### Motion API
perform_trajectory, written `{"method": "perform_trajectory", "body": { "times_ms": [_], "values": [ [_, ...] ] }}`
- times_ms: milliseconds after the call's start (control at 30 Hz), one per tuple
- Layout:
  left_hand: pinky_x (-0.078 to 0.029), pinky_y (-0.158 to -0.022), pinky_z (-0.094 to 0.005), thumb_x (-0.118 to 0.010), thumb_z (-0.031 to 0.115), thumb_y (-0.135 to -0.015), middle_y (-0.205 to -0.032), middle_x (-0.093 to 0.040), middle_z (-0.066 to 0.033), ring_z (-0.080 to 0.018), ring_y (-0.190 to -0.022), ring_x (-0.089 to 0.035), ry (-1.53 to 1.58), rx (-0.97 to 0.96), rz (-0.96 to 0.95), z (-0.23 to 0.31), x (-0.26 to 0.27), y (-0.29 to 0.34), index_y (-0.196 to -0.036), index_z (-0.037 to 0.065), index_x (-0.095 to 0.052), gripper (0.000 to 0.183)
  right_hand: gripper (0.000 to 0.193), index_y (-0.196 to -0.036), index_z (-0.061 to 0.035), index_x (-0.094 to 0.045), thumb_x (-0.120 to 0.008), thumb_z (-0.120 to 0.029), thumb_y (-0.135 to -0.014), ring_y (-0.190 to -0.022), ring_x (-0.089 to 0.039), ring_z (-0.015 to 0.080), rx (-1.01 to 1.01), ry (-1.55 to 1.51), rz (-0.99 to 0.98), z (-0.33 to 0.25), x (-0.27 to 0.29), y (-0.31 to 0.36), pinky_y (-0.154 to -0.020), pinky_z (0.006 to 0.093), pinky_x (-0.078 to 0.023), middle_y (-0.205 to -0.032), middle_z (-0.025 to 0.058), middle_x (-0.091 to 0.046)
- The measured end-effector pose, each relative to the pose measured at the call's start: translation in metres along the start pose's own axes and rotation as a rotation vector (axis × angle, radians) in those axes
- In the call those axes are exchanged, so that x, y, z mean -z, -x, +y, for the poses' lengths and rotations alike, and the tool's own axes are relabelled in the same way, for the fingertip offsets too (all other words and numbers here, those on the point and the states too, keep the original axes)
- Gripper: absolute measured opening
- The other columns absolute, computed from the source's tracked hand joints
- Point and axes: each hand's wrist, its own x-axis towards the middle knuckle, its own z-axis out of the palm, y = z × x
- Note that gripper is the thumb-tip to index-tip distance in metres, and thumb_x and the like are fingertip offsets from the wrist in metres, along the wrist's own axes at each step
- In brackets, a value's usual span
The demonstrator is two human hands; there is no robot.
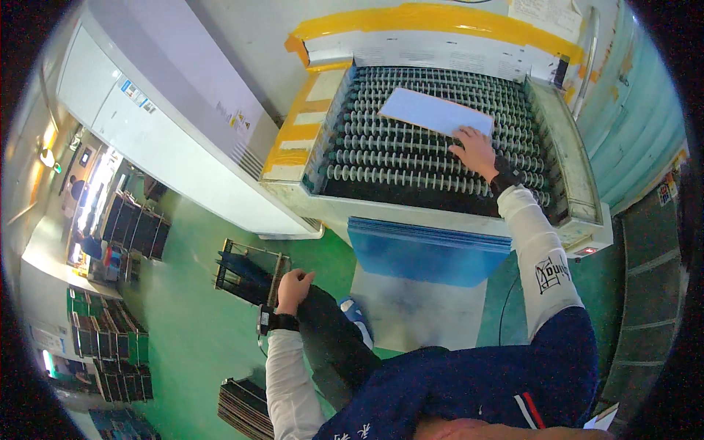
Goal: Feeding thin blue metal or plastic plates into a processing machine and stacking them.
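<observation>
A thin, pale rectangular panel (434, 112) with a narrow tan edge lies at a slant across the rollers of a conveyor machine (411, 158). My right hand (475, 150) reaches over the rollers with its fingers apart, fingertips touching the panel's near right corner. My left hand (293, 290) is a loose fist beside my bent knee, with the thumb sticking out and nothing visible in it. Close to that fist stands a small slotted rack (249, 273) holding dark boards. Below the machine's front edge leans a stack of blue sheets (429, 253).
A tall white cabinet (169, 139) borders the machine on the left. Near my left forearm stands a stack of dark boards (246, 407). More racks of boards (110, 345) line the far left of the green floor (183, 308). Dark panelling (649, 293) runs along the right.
</observation>
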Motion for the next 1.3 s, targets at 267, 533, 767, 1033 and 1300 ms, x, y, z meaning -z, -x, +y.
{"method": "perform_trajectory", "body": {
  "times_ms": [267, 533, 767, 1033, 1300],
  "values": [
    [-0.051, -0.078, -0.0467, -0.068, 0.044, -0.082, -0.087, -0.069, -0.0242, -0.0413, -0.087, -0.066, -0.01, 0.058, 0.019, -0.006, 0.004, 0.005, -0.09, -0.003, -0.07, 0.047, 0.055, -0.13, -0.0105, -0.059, -0.063, -0.046, -0.089, -0.132, -0.044, 0.0396, -0.362, 0.042, -0.033, 0.033, -0.003, -0.042, -0.106, 0.0637, -0.03, -0.144, 0.0154, -0.049],
    [-0.05, -0.075, -0.0458, -0.07, 0.042, -0.082, -0.085, -0.069, -0.0235, -0.0404, -0.083, -0.066, 0.036, 0.115, -0.019, -0.013, 0.001, 0.002, -0.089, -0.003, -0.07, 0.045, 0.062, -0.135, -0.0077, -0.055, -0.057, -0.052, -0.091, -0.131, -0.045, 0.0426, -0.286, 0.053, 0.052, 0.064, -0.035, -0.065, -0.107, 0.0572, -0.038, -0.144, 0.0219, -0.048],
    [-0.05, -0.073, -0.0465, -0.07, 0.04, -0.081, -0.083, -0.067, -0.0246, -0.0407, -0.081, -0.066, 0.015, 0.072, 0.001, -0.006, 0.002, 0.003, -0.086, -0.004, -0.069, 0.043, 0.063, -0.135, -0.007, -0.054, -0.058, -0.051, -0.09, -0.13, -0.047, 0.0425, -0.24, 0.061, 0.147, 0.067, -0.038, -0.065, -0.108, 0.0565, -0.038, -0.142, 0.0242, -0.05],
    [-0.05, -0.07, -0.0483, -0.068, 0.039, -0.082, -0.079, -0.066, -0.0247, -0.0433, -0.079, -0.065, -0.042, 0.005, -0.003, -0.001, -0.01, -0.01, -0.085, -0.005, -0.067, 0.045, 0.041, -0.119, -0.0066, -0.065, -0.063, -0.036, -0.091, -0.116, -0.057, 0.0367, 0.014, -0.172, 0.309, 0.03, -0.016, -0.012, -0.098, 0.0485, -0.045, -0.128, 0.0137, -0.062],
    [-0.05, -0.076, -0.0473, -0.067, 0.041, -0.082, -0.089, -0.069, -0.0232, -0.0409, -0.087, -0.066, 0.007, 0.047, 0.001, -0.004, -0.005, 0.003, -0.089, -0.002, -0.07, 0.044, 0.025, -0.111, -0.0043, -0.068, -0.066, -0.02, -0.092, -0.102, -0.065, 0.0335, 0.149, -0.987, -0.304, -0.136, 0.031, 0.16, -0.091, 0.0407, -0.05, -0.106, 0.016, -0.069]
  ]
}}
